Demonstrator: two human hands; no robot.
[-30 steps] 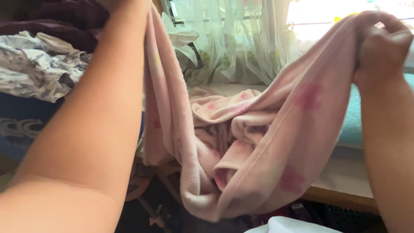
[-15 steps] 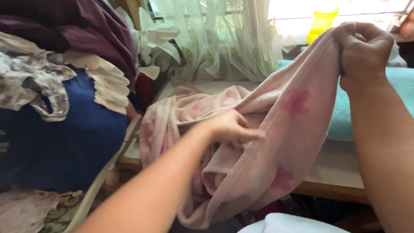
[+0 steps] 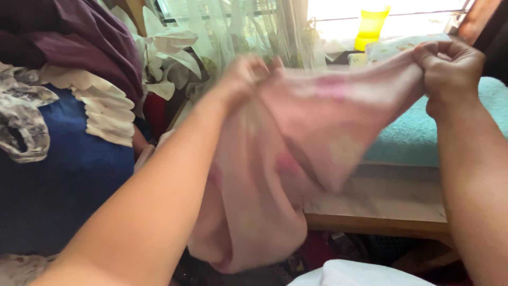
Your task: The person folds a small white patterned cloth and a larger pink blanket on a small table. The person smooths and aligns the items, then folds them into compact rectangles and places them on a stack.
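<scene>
A pink towel [image 3: 296,143] with darker pink flower prints hangs stretched between both my hands, above the edge of a wooden table [image 3: 381,212]. My left hand [image 3: 243,74] grips its upper edge near the middle of the view, blurred by motion. At the upper right, my right hand [image 3: 450,66] is closed on the other end of that edge. The towel's lower part droops down past the table's front edge.
A heap of clothes [image 3: 69,106], purple, blue and white, fills the left side. A teal towel [image 3: 423,132] lies on the table at the right. A sheer curtain [image 3: 238,26] and a yellow cup [image 3: 370,26] stand at the window behind. Something white [image 3: 360,275] shows at the bottom.
My left hand dropped from high up into the bunched towel, took hold of an edge and lifted it. The towel now hangs spread between both hands instead of sagging in a heap.
</scene>
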